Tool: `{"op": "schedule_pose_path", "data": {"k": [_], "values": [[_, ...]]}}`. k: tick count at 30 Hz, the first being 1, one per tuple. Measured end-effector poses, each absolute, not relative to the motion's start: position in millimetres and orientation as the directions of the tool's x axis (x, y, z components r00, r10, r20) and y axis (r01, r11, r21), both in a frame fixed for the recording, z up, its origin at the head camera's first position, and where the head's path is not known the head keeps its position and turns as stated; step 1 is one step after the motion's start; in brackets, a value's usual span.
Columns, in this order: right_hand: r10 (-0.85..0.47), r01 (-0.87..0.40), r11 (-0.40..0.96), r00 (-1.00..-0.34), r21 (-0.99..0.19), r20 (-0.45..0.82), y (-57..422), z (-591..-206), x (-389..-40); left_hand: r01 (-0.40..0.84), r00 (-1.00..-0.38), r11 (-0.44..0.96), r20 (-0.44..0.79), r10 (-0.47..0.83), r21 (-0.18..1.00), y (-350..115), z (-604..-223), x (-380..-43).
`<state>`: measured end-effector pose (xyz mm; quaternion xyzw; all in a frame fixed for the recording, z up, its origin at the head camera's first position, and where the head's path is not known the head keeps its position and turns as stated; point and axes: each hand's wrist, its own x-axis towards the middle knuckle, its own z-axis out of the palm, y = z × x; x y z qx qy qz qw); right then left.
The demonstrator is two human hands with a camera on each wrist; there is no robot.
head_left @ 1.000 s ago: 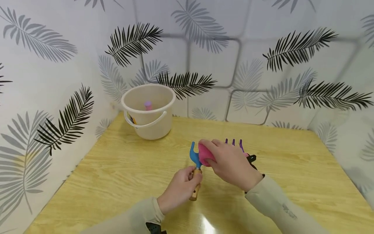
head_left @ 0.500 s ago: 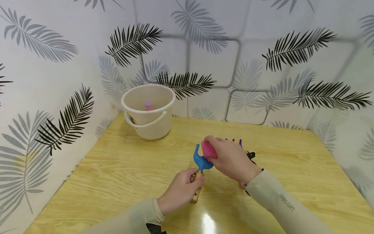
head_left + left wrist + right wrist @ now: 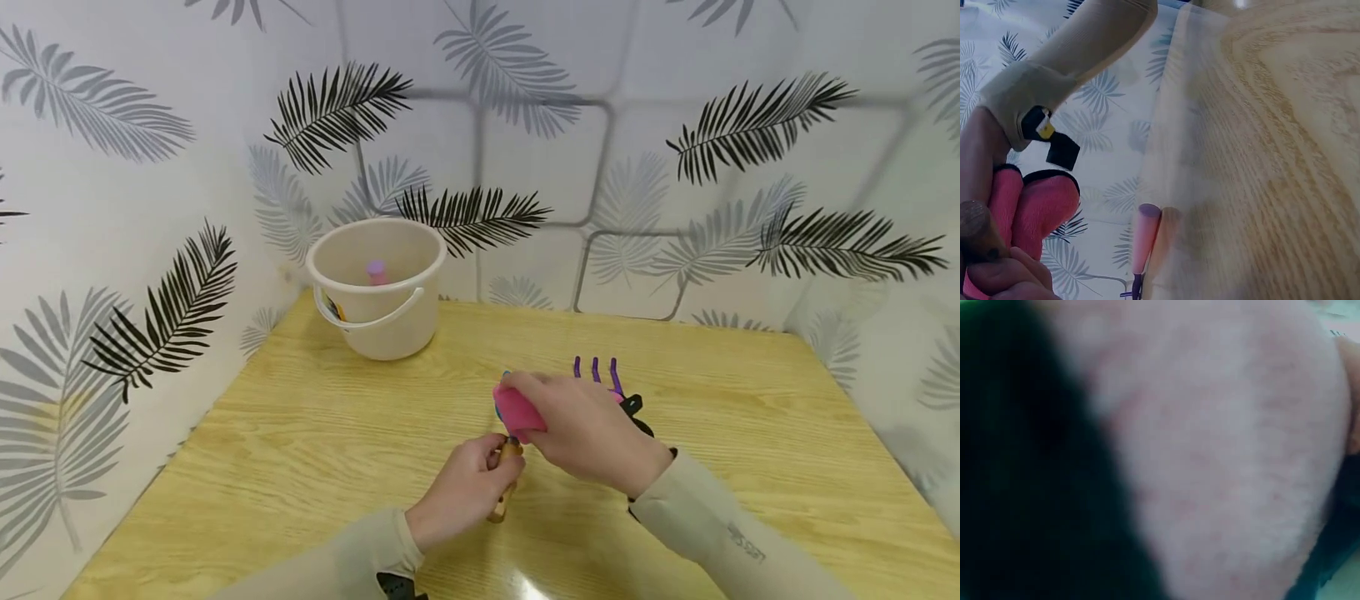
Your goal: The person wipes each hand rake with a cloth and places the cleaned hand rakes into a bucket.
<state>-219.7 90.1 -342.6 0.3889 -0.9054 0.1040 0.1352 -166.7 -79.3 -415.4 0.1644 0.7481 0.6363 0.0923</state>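
Curled fingers of the left hand (image 3: 461, 483) gripped a small tool (image 3: 501, 506) by its brown wooden handle (image 3: 511, 450); the right hand's (image 3: 592, 425) held a bright pink cloth (image 3: 517, 410) over its mostly hidden blue head (image 3: 498, 411). Probably light and stiff, the tool was best held there, by the wood; the cloth looked soft. Both were above the table (image 3: 360, 467), apart from the bucket (image 3: 408, 329).

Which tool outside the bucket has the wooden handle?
The one with the brown handle, gripped in the left hand. The purple-pronged tool on the table has a pink handle.
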Motion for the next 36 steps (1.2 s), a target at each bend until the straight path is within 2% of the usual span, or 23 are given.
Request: {"op": "schedule_pose_path", "data": {"k": [9,14,22,31,36], "values": [[-0.621,-0.674,0.739,-0.683,-0.005,0.385,88.1,-343.9,-247.3,0.216,-0.908,0.226,0.110,0.405,0.950,-71.9,-408.2,-160.2],[-0.668,-0.721,0.693,-0.646,-0.007,0.369,84.2,-346.7,-237.1,0.199,-0.922,0.258,0.091,0.376,0.946,-70.2,-410.2,-160.6],[-0.690,-0.755,0.655,-0.608,-0.017,0.393,79.8,-342.6,-219.7,0.169,-0.918,0.199,0.080,0.390,0.965,-73.5,-409.8,-164.6],[-0.618,-0.663,0.748,-0.687,0.018,0.382,88.8,-348.2,-255.8,0.238,-0.909,0.233,0.132,0.395,0.943,-72.9,-409.5,-154.8],[-0.638,-0.683,0.731,-0.685,-0.005,0.353,86.7,-346.3,-250.5,0.229,-0.911,0.211,0.132,0.392,0.950,-74.6,-408.7,-155.7]]}}
